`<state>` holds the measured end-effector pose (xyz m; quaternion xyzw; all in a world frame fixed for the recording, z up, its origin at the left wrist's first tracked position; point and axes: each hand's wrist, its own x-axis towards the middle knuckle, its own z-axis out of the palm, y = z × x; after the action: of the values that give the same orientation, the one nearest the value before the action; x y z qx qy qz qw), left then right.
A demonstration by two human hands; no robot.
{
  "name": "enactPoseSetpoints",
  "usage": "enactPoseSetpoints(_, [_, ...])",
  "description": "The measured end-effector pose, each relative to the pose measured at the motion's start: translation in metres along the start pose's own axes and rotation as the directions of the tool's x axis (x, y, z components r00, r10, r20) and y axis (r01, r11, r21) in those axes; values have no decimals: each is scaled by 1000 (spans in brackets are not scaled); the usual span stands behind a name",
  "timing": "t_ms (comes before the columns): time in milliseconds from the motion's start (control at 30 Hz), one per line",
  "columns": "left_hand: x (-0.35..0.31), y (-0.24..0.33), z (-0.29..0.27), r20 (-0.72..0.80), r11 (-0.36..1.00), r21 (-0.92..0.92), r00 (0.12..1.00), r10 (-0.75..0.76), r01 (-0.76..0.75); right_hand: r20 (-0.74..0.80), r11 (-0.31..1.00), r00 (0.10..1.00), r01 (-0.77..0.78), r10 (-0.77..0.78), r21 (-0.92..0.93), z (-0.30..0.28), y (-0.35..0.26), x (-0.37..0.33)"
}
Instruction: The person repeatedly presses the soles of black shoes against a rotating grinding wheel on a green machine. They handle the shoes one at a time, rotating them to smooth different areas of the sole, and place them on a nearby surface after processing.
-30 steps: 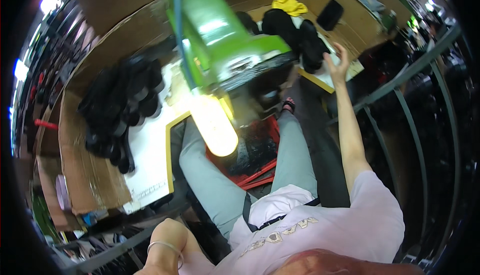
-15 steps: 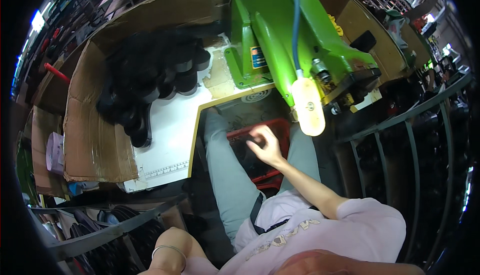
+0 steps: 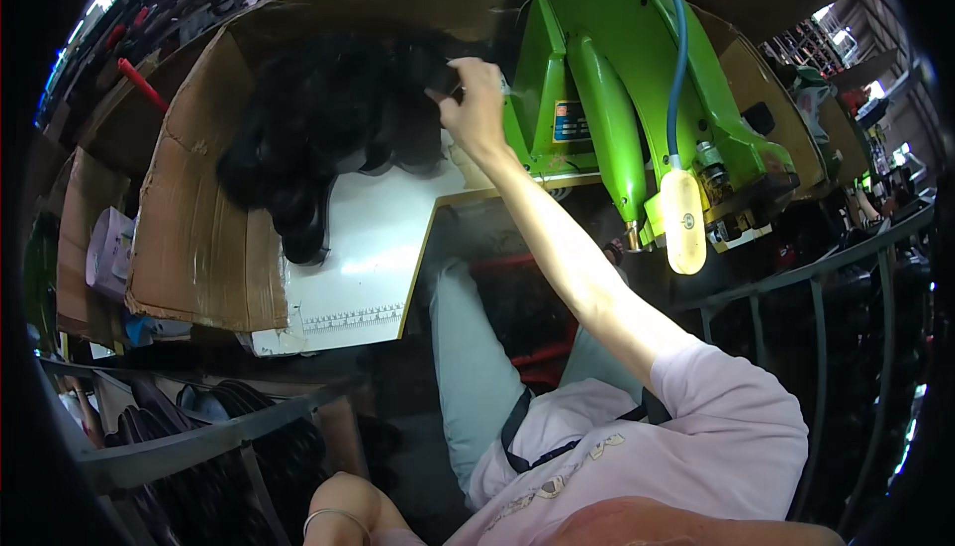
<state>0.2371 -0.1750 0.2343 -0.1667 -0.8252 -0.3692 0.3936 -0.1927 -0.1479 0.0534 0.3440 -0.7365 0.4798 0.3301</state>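
My right hand is stretched out to the right edge of a pile of black, rounded pieces, which look like shoe parts. Thumb and fingers are curled but apart, close beside a dark piece. Whether they touch it I cannot make out. The pile lies on a white board inside a cut-open cardboard box. Just right of the hand stands a large green machine. Of my left arm only the bent elbow and a bracelet show at the bottom edge; the hand is out of view.
A yellowish lamp on a blue cable hangs at the machine's front. Metal racks with dark, curved items stand at the lower left. A grey rail runs along the right. Something red lies between my legs, below the board.
My right hand has gone from above my lap forward and left to the black pile. The view has shifted, so board and machine sit further right.
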Motion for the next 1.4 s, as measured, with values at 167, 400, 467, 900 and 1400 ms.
enactPoseSetpoints(167, [-23, -25, 18, -311, 682, 679, 736, 601, -271, 88, 941, 982, -187, 169, 280, -58, -58, -54])
enactPoseSetpoints(400, [-11, 4, 19, -44, 905, -341, 966, 256, -256, 194, 936, 918, 326, -347, 134, -177, -46, -146])
enactPoseSetpoints(467, [-11, 10, 27, -95, 926, -217, 951, 294, -308, 309, 930, 877, 346, -367, 124, -199, -51, -164])
enactPoseSetpoints(900, [10, 14, 110, -183, 827, 502, 904, 386, -252, 385, 943, 876, 331, -289, -45, -345, -35, -233])
enactPoseSetpoints(1400, [-88, -84, 332, 158, 968, -134, 969, -191, 213, 438, 954, 898, -164, 39, 250, -361, -50, -221])
